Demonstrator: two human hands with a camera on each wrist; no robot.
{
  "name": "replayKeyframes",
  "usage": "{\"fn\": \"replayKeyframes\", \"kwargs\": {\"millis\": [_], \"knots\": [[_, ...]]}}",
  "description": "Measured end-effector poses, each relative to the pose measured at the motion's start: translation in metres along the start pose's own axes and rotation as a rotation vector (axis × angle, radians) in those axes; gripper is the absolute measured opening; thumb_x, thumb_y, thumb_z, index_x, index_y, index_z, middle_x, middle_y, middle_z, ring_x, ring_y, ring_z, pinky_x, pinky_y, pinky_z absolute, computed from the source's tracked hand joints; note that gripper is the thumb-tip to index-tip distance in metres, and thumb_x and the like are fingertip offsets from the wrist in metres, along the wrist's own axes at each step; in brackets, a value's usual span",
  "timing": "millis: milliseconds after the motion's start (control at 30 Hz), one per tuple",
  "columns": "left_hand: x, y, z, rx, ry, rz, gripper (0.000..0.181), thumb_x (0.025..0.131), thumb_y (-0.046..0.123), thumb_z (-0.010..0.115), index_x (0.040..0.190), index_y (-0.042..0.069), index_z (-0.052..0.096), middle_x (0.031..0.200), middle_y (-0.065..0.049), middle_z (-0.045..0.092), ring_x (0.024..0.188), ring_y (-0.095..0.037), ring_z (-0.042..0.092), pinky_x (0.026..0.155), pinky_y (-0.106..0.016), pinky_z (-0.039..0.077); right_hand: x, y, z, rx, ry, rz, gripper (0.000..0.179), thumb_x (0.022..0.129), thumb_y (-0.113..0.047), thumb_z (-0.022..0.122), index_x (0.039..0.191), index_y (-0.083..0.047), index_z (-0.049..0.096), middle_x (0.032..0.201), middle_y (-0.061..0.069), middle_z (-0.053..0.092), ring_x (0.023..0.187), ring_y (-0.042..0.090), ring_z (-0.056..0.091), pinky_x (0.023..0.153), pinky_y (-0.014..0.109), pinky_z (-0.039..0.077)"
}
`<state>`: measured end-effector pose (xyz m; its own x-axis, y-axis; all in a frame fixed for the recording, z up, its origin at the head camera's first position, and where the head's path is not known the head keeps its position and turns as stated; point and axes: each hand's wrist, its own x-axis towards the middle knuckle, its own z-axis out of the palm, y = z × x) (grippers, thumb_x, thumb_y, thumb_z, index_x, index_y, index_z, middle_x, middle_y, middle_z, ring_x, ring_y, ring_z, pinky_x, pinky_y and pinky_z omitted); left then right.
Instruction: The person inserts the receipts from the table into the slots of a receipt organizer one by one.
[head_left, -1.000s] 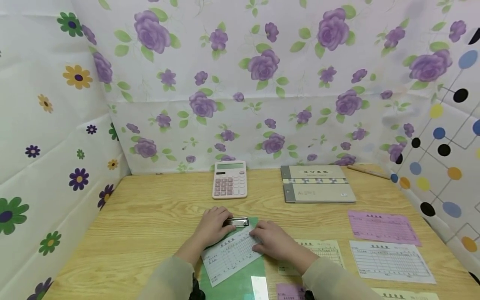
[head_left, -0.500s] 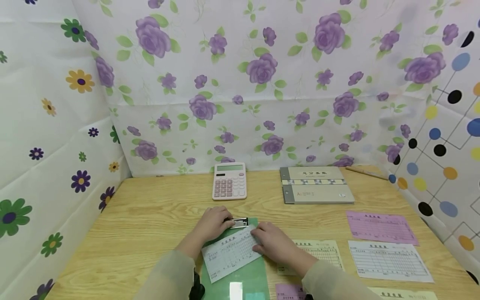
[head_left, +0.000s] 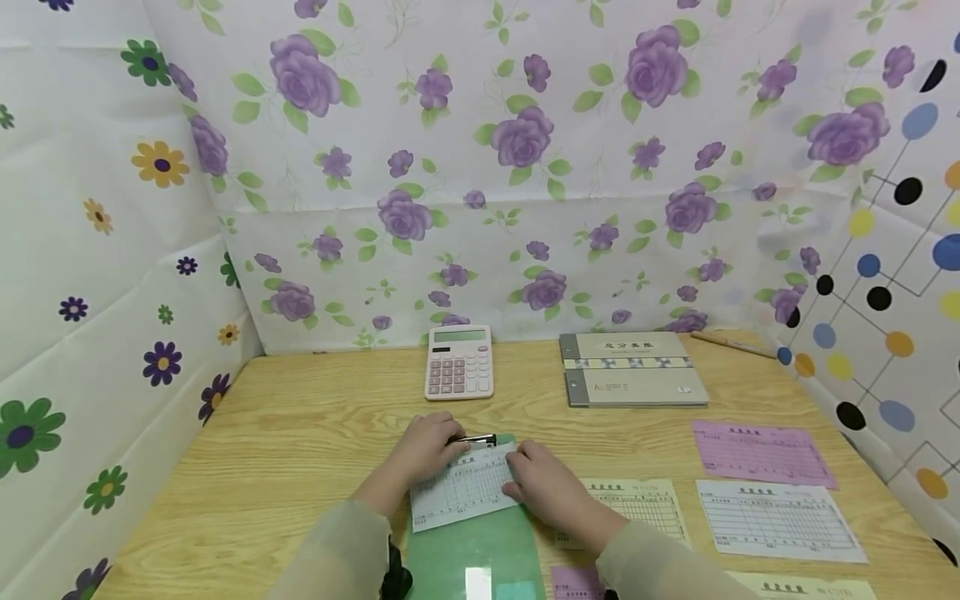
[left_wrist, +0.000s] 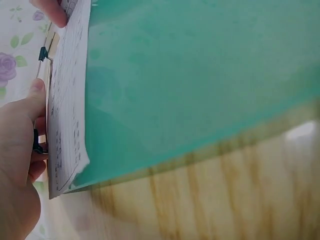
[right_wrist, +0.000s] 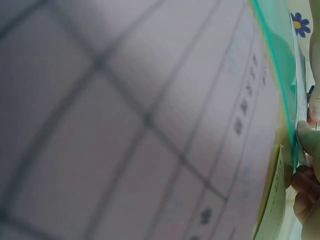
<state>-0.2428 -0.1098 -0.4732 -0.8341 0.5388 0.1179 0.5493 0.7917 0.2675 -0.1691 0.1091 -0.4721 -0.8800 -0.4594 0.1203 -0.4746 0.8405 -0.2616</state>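
A green clipboard (head_left: pixel 472 550) lies at the table's front, its metal clip (head_left: pixel 480 439) at the far end. My left hand (head_left: pixel 426 446) grips the clip, with the thumb on its near side and fingers curled behind in the left wrist view. A white printed form (head_left: pixel 468 492) lies slightly tilted over the upper board, its top edge close to the clip. My right hand (head_left: pixel 543 483) pinches the form's right edge between thumb and fingers. Whether the form's top edge lies under the clip cannot be told.
Right of the board lie a yellow form (head_left: pixel 637 504), a pink form (head_left: pixel 763 452), a white form (head_left: pixel 780 521) and more slips. A pink calculator (head_left: pixel 460 362), a ledger book (head_left: pixel 636 371) and a wooden stick (head_left: pixel 733 343) lie along the back.
The white form has turned closer to square with the board and moved up to the clip, carried by my right hand. The left hand stays at the clip.
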Motion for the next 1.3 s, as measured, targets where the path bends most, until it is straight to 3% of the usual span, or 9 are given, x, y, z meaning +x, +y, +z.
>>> {"fn": "replayKeyframes", "kwargs": {"millis": [500,1067,1300], "knots": [[-0.004,0.002,0.001,0.036,0.038,0.015,0.025,0.089,0.040,0.062,0.097,0.017,0.068,0.086,0.008,0.056,0.082,-0.014,0.053,0.074,-0.034,0.034,0.012,-0.003,-0.003,0.025,-0.023,0.060,0.047,0.086,-0.032,0.068,0.117,0.002,0.060,0.100,0.006,0.053,0.082,0.014,0.051,0.074,0.032,0.047],[-0.007,0.004,0.001,0.103,0.027,0.015,0.034,0.090,0.044,0.059,0.105,0.015,0.067,0.092,0.006,0.057,0.089,-0.015,0.054,0.080,-0.037,0.035,0.015,-0.004,-0.003,0.017,-0.007,0.062,0.045,0.087,-0.031,0.068,0.115,0.003,0.061,0.098,0.007,0.053,0.081,0.014,0.051,0.074,0.032,0.047],[-0.008,0.004,0.004,0.123,0.049,0.017,0.035,0.086,0.044,0.064,0.105,0.015,0.067,0.092,0.005,0.057,0.089,-0.016,0.053,0.082,-0.038,0.036,0.015,-0.003,-0.001,0.018,-0.004,0.063,0.044,0.087,-0.031,0.067,0.115,0.002,0.061,0.100,0.007,0.053,0.085,0.016,0.053,0.076,0.034,0.047]]}}
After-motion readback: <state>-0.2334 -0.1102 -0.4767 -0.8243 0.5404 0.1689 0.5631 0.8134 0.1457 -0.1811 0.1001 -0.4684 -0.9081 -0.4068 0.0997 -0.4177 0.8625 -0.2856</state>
